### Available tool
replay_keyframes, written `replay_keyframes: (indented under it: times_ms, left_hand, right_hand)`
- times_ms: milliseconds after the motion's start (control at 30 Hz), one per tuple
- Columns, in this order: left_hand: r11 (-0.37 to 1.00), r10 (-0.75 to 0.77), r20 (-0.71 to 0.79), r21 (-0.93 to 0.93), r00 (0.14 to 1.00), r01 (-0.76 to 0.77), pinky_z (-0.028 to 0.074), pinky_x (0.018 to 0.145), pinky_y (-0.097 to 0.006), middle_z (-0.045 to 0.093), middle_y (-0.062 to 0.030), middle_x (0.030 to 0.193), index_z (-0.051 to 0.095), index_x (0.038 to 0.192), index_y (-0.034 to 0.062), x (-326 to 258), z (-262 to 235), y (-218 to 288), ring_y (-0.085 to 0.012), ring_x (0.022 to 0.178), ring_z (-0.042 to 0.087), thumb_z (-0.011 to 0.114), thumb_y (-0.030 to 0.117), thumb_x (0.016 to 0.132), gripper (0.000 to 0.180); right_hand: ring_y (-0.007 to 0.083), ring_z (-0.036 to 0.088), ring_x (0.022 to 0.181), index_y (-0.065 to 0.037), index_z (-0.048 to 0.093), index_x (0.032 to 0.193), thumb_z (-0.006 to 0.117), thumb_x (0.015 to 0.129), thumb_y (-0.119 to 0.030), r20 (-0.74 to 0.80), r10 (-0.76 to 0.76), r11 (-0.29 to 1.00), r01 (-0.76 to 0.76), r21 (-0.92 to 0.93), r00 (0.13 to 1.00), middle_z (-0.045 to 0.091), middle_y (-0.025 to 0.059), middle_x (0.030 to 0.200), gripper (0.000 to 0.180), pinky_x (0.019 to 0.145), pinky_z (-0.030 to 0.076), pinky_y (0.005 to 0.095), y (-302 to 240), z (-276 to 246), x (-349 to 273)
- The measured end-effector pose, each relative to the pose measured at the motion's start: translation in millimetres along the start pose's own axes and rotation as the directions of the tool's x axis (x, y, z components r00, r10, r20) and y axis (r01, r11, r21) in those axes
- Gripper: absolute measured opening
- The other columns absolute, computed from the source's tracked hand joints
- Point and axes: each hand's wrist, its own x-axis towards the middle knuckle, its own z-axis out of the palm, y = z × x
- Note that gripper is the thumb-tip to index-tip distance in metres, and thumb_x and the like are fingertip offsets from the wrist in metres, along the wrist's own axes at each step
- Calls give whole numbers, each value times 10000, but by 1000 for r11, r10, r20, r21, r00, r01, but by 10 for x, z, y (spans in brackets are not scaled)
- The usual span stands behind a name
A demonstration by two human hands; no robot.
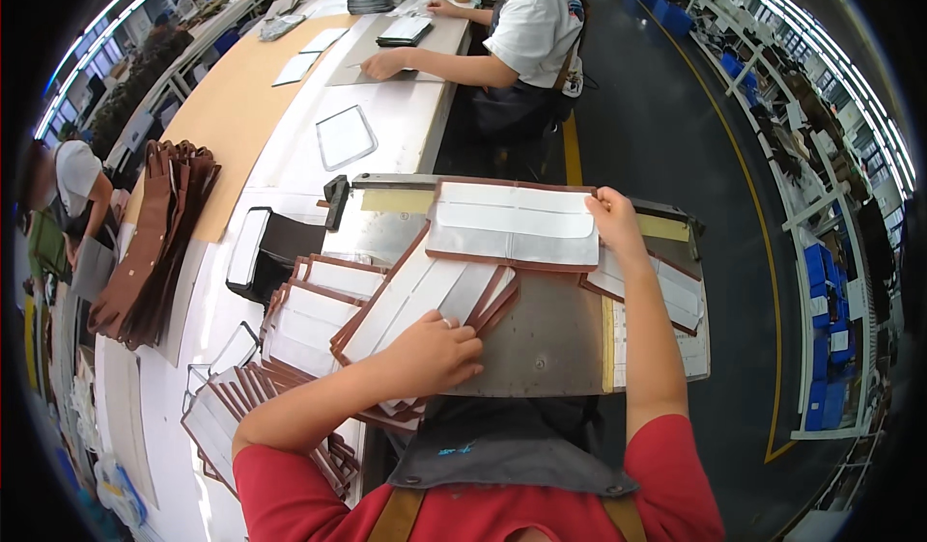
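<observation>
Seen from the head camera, a person in red is working at a metal plate [560,349]: the right hand [613,219] is gripping the edge of a brown-trimmed white panel [512,223] lying across the plate's far side, while the left hand [435,354], fingers curled, is pressing down on a fanned stack of similar panels [406,301] just beside it. A co-worker's hand [386,64] is resting on the bench behind.

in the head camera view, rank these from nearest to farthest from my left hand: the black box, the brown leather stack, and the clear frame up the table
1. The black box, up and left of your left hand, beside the white-and-brown pieces.
2. The brown leather stack, farther left, near the table's left edge.
3. The clear frame, well up the table, toward the seated co-worker.
</observation>
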Motion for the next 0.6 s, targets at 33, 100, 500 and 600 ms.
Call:
replay_keyframes:
  times_ms: [33,100,500,600]
  left_hand:
    - [1000,-5,10,-16,1000,5,386,723,-339,558,-32,791,574,860,104,-49,-11,44,-214,776,569,612,293,834,194]
    - [996,2,68,-90,998,4,387,699,-337,579,-21,772,579,848,111,-93,-60,72,-202,708,573,605,301,846,191]
    - [784,-480,-338,249,809,569,251,1071,-432,373,-226,1379,452,1256,2,623,27,-949,-335,1281,369,415,396,941,506]
    - [788,-498,-299,235,814,569,248,1077,-426,348,-228,1406,420,1296,-12,655,30,-944,-329,1273,387,371,407,953,543]
  right_hand:
    - [64,393,498,16,543,754,578,869,-139,21,-5,1000,6,-14,1000,479,-5,550,196,475,337,260,-11,-6,-7]
    - [66,395,494,21,536,747,582,868,-146,31,-21,999,22,-41,999,479,-4,540,211,477,341,264,-8,47,-25]
    - [274,532,1029,-42,592,1048,604,822,-157,169,-530,570,496,-655,831,596,95,1111,254,894,395,424,-157,202,-354]
    - [257,526,1074,-54,592,1109,579,847,-177,255,-557,414,531,-739,790,593,82,1162,290,963,364,437,-108,192,-450]
